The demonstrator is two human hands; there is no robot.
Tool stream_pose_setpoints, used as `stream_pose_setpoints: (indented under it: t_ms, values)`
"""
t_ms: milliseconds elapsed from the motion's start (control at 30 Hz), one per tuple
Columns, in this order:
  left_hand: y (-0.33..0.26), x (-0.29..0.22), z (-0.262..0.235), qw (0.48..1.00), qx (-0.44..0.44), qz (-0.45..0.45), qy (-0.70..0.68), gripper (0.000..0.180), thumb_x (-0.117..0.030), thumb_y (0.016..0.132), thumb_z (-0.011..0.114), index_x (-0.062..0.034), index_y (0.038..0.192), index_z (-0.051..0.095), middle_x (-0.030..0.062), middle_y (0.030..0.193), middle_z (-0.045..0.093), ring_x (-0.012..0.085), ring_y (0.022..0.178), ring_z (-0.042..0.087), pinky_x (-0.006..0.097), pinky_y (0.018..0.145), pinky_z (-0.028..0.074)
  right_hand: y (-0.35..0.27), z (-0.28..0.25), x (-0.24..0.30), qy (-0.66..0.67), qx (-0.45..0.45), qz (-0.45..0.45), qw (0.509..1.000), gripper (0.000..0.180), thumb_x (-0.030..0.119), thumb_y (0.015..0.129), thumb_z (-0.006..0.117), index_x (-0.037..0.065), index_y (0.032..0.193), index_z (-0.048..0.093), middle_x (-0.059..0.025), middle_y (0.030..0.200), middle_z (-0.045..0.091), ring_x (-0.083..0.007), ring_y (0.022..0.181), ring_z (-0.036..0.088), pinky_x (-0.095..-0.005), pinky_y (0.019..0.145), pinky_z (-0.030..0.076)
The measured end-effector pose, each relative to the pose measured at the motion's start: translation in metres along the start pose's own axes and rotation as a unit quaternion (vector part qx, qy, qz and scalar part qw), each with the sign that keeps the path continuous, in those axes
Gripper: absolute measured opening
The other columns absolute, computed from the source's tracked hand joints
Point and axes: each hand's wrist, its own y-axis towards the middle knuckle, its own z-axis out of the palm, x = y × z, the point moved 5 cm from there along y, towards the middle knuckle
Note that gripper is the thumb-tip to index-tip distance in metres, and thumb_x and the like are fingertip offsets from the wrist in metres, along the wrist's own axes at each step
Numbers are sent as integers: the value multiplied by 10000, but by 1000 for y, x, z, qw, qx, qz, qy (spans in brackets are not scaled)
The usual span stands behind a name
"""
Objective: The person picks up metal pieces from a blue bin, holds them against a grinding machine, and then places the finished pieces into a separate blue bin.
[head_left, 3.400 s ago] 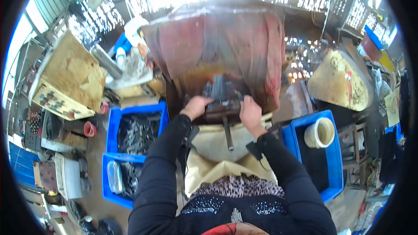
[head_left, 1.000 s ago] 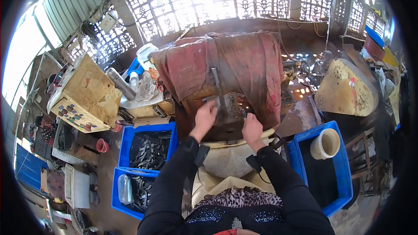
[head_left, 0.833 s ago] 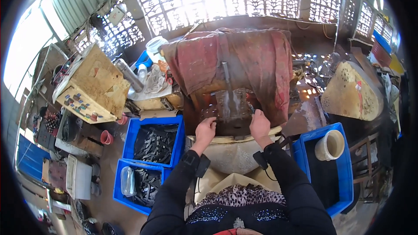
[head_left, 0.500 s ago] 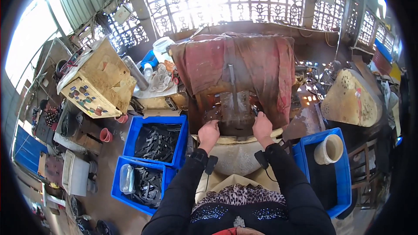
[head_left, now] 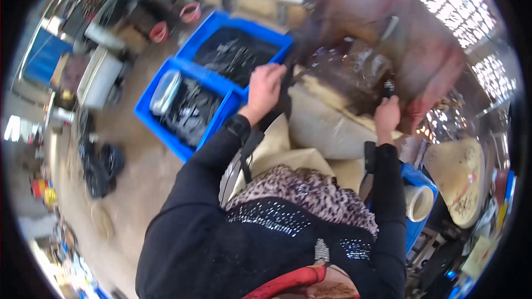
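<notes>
My left hand [head_left: 265,89] is off to the left, beside the inner edge of the blue bin [head_left: 195,37] that holds black strips. Its fingers are curled together, and whatever they may hold is hidden. In my right hand [head_left: 387,115] is a small, shiny black piece [head_left: 389,86], gripped at the right of the brown, wet-looking trough [head_left: 343,72] in front of me. Over the trough hangs a dark red, stained cloth [head_left: 438,50], with a metal pipe [head_left: 391,27] coming down beside it. Motion blurs the trough and cloth.
A second blue bin [head_left: 145,108] nearer me holds black strips [head_left: 194,112] and a clear plastic container [head_left: 165,93]. At my right stand a cream bucket [head_left: 419,202] in a blue crate [head_left: 411,176] and a stained, pale rounded board [head_left: 455,180]. Pink pots [head_left: 159,32] sit on the floor.
My view has swung left. My left hand has moved away from the trough toward the blue bins. My right hand stays at the trough with the black piece.
</notes>
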Motion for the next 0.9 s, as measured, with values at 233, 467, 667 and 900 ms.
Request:
stream_pose_setpoints:
  t_ms: [233, 467, 667, 900]
  values:
    - [-116, 157, -120, 933, -168, -288, 134, 324, 9, 776, 538, -81, 1059, 668, 143, 1101, 605, 335, 988, 572, 411, 911, 454, 8, 9, -8, -71, 42, 9, 997, 259, 282, 929, 540, 25, 957, 524, -235, 857, 647, -438, 824, 627, -536, 699, 478]
    - [-210, 237, -150, 837, -37, -522, 159, 250, -87, 810, 556, -74, 1014, 700, 144, 1010, 641, 319, 936, 612, 396, 866, 479, 16, 13, -11, -62, 22, -9, 998, 288, 285, 920, 541, 0, 953, 524, -285, 843, 630, -477, 814, 610, -566, 702, 458]
    - [-171, 216, -127, 859, -36, -478, 180, 186, -126, 832, 580, -68, 949, 712, 131, 914, 664, 319, 868, 640, 412, 793, 506, 13, 13, -9, -75, 36, -2, 997, 258, 274, 923, 545, 19, 963, 525, -257, 850, 644, -458, 828, 618, -545, 713, 464]
    - [-36, 191, -69, 949, -52, -280, 139, 151, -166, 830, 611, -63, 878, 710, 158, 921, 658, 345, 868, 637, 423, 752, 516, 7, 5, -11, -89, 31, 12, 995, 253, 274, 922, 544, 24, 960, 526, -257, 840, 641, -460, 820, 615, -541, 708, 464]
